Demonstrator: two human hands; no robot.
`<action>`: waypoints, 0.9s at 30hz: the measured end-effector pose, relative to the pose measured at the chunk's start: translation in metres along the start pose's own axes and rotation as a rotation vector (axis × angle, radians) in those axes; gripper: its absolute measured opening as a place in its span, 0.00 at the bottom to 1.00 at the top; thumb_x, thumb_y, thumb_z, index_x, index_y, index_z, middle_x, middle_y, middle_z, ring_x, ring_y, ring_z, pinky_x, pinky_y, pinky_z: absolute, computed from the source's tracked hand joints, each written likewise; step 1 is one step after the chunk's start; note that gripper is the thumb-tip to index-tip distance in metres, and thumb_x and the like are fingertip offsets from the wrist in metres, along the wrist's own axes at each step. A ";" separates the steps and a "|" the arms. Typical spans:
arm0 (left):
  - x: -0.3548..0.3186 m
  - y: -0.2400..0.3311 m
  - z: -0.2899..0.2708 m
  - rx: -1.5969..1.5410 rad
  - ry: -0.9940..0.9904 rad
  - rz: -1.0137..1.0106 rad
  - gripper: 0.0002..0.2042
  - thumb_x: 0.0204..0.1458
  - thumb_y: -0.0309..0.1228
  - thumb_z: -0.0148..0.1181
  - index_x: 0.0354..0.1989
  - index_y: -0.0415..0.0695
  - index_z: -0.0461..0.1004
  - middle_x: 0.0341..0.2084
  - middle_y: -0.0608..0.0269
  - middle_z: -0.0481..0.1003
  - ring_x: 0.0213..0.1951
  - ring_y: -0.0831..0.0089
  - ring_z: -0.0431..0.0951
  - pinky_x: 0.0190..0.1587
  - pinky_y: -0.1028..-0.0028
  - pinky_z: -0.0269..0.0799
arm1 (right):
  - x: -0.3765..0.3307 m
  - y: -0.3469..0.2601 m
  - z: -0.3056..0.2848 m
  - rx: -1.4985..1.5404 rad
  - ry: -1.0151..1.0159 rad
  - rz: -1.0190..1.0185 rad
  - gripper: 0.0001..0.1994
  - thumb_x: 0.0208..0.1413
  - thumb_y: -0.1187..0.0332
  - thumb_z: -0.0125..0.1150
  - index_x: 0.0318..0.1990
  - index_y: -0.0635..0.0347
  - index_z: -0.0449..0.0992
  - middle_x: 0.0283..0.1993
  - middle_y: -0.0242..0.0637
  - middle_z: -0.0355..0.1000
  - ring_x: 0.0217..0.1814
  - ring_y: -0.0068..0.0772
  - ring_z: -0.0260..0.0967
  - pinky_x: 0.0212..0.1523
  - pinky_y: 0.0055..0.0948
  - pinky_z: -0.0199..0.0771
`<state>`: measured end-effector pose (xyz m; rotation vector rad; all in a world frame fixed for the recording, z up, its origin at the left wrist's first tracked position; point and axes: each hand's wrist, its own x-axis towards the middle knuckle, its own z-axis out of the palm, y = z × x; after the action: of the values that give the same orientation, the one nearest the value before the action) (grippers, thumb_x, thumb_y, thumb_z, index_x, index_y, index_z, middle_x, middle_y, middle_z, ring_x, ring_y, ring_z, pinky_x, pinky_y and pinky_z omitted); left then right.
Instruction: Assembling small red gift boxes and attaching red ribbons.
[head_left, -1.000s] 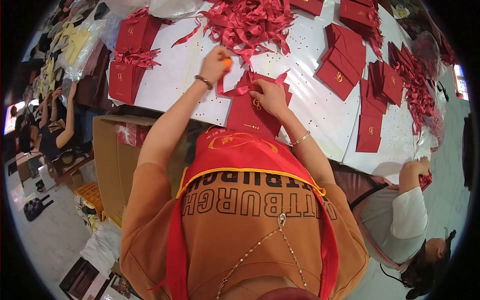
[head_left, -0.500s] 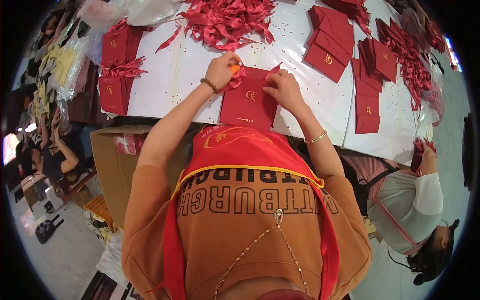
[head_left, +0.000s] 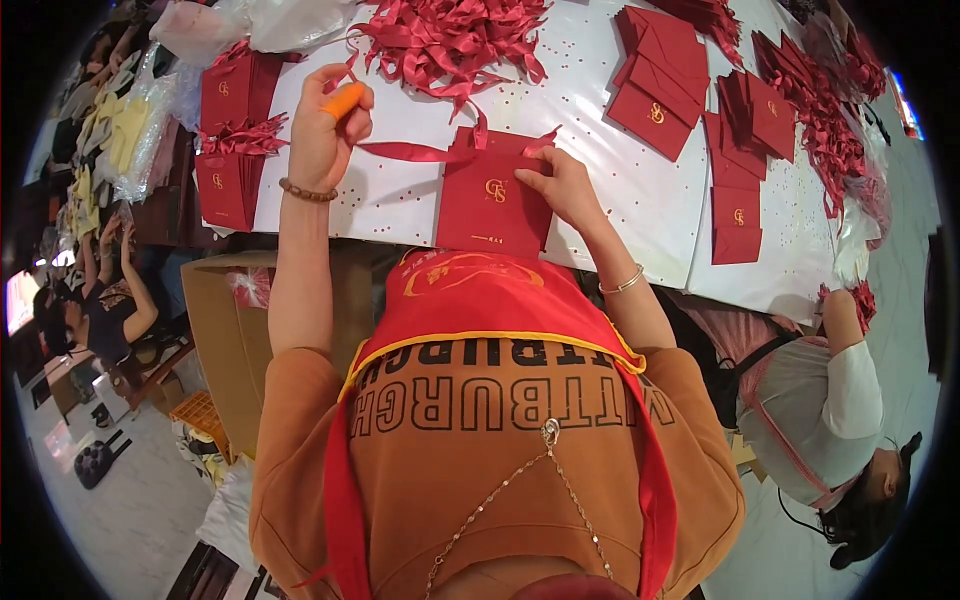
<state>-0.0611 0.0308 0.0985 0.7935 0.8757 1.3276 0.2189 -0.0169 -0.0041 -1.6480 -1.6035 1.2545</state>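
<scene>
1. Red bag (head_left: 490, 205) lies flat near the front edge of the white bench (head_left: 610, 190), just ahead of the person's apron.
2. Right hand (head_left: 562, 185) rests on the bag's right top corner, fingers spread and flat, pressing it down, not closed around it.
3. Left hand (head_left: 325, 135) is raised over the bench left of the bag, curled shut around a small orange tool (head_left: 344, 100). A red ribbon (head_left: 415, 152) runs from just beside this hand to the bag's top; can't tell if the fingers also pinch the ribbon.
4. Handling guess: the bag is light folded card, stiff while flat, creases easily, and probably slides on the smooth bench. Best pinned by the palm or held at the edges, off the gold mark.
5. The ribbon is soft, limp and slippery, so pinch near the end.
6. Loose ribbon pile (head_left: 450, 40) lies behind the bag; more bags are stacked left (head_left: 235, 95) and right (head_left: 665, 70).
</scene>
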 end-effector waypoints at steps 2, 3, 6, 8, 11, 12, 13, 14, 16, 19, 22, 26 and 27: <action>-0.009 0.005 0.004 0.242 -0.139 -0.146 0.13 0.53 0.24 0.47 0.48 0.41 0.62 0.22 0.64 0.68 0.14 0.86 0.54 0.18 0.85 0.49 | 0.000 -0.002 -0.001 0.013 -0.036 0.015 0.18 0.44 0.65 0.63 0.43 0.64 0.71 0.38 0.45 0.70 0.39 0.39 0.68 0.41 0.30 0.67; -0.013 0.002 0.013 0.391 -0.153 -0.180 0.14 0.52 0.26 0.48 0.48 0.41 0.64 0.21 0.66 0.69 0.13 0.89 0.52 0.16 0.87 0.46 | 0.000 -0.003 -0.002 0.026 -0.067 0.031 0.19 0.44 0.65 0.62 0.44 0.64 0.71 0.38 0.46 0.71 0.39 0.39 0.69 0.41 0.30 0.67; -0.021 -0.032 0.031 0.682 -0.244 -0.218 0.11 0.52 0.30 0.49 0.41 0.40 0.72 0.21 0.68 0.71 0.14 0.91 0.56 0.16 0.89 0.48 | 0.000 0.001 0.001 0.018 -0.079 0.015 0.19 0.44 0.66 0.62 0.45 0.64 0.70 0.39 0.46 0.71 0.40 0.38 0.69 0.42 0.30 0.67; -0.027 -0.073 0.040 0.671 -0.286 -0.243 0.10 0.50 0.28 0.50 0.39 0.39 0.72 0.21 0.67 0.73 0.18 0.86 0.63 0.20 0.85 0.55 | -0.001 -0.001 0.002 0.067 -0.072 0.009 0.19 0.44 0.66 0.62 0.45 0.64 0.70 0.40 0.46 0.71 0.41 0.38 0.69 0.43 0.29 0.67; -0.033 -0.120 0.046 0.649 -0.381 -0.297 0.07 0.47 0.24 0.53 0.35 0.37 0.73 0.22 0.63 0.75 0.26 0.76 0.76 0.28 0.77 0.70 | -0.003 0.001 0.004 0.108 -0.047 -0.015 0.19 0.44 0.68 0.62 0.46 0.63 0.70 0.42 0.47 0.70 0.43 0.39 0.69 0.45 0.29 0.67; -0.034 -0.131 0.046 0.830 -0.349 -0.171 0.07 0.47 0.24 0.52 0.34 0.37 0.73 0.22 0.60 0.75 0.26 0.75 0.76 0.28 0.76 0.71 | -0.003 0.002 0.004 0.097 -0.036 -0.035 0.19 0.44 0.69 0.62 0.46 0.63 0.70 0.43 0.47 0.70 0.44 0.39 0.68 0.45 0.29 0.66; -0.034 -0.134 0.049 1.007 -0.318 -0.042 0.07 0.47 0.24 0.52 0.34 0.37 0.73 0.21 0.56 0.76 0.26 0.73 0.77 0.29 0.76 0.71 | -0.003 0.004 0.005 0.101 -0.030 -0.032 0.19 0.44 0.69 0.62 0.46 0.63 0.70 0.43 0.47 0.70 0.44 0.39 0.68 0.45 0.29 0.66; -0.034 -0.136 0.051 1.009 -0.325 -0.042 0.07 0.47 0.24 0.52 0.34 0.37 0.73 0.21 0.56 0.76 0.26 0.73 0.77 0.29 0.76 0.71 | -0.002 0.006 0.006 0.106 -0.019 -0.030 0.19 0.44 0.69 0.61 0.46 0.63 0.70 0.43 0.47 0.70 0.44 0.40 0.68 0.45 0.29 0.66; -0.036 -0.136 0.053 1.035 -0.285 0.025 0.06 0.47 0.23 0.51 0.32 0.36 0.72 0.21 0.51 0.75 0.24 0.71 0.77 0.27 0.77 0.72 | -0.002 0.007 0.006 0.116 -0.006 -0.027 0.19 0.43 0.69 0.61 0.46 0.63 0.70 0.43 0.47 0.70 0.44 0.40 0.68 0.45 0.29 0.66; -0.036 -0.133 0.058 0.910 -0.210 -0.097 0.06 0.46 0.23 0.51 0.32 0.36 0.72 0.21 0.52 0.75 0.20 0.71 0.76 0.23 0.77 0.71 | -0.003 0.005 0.006 0.087 0.003 -0.041 0.18 0.46 0.73 0.60 0.47 0.62 0.70 0.39 0.37 0.71 0.38 0.23 0.66 0.40 0.22 0.67; -0.033 -0.134 0.058 0.908 -0.207 -0.120 0.06 0.46 0.22 0.51 0.32 0.36 0.72 0.20 0.53 0.75 0.18 0.72 0.76 0.21 0.77 0.71 | -0.003 0.003 0.005 0.099 -0.008 -0.014 0.18 0.46 0.73 0.60 0.47 0.62 0.70 0.39 0.37 0.71 0.38 0.23 0.66 0.40 0.22 0.67; -0.032 -0.140 0.055 0.844 -0.196 -0.145 0.06 0.46 0.22 0.51 0.31 0.36 0.72 0.19 0.54 0.75 0.18 0.73 0.75 0.21 0.77 0.71 | -0.003 0.004 0.006 0.116 -0.006 -0.008 0.17 0.46 0.73 0.60 0.47 0.61 0.71 0.39 0.36 0.72 0.38 0.23 0.67 0.40 0.22 0.67; -0.031 -0.142 0.052 0.847 -0.220 -0.172 0.06 0.47 0.22 0.51 0.32 0.36 0.72 0.19 0.58 0.73 0.18 0.76 0.73 0.21 0.79 0.70 | -0.004 0.003 0.006 0.107 -0.003 -0.009 0.17 0.46 0.73 0.60 0.47 0.61 0.71 0.39 0.36 0.72 0.38 0.23 0.67 0.41 0.22 0.67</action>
<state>0.0498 -0.0117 0.0006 1.4429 1.3074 0.6652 0.2157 -0.0226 -0.0085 -1.5726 -1.5167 1.3147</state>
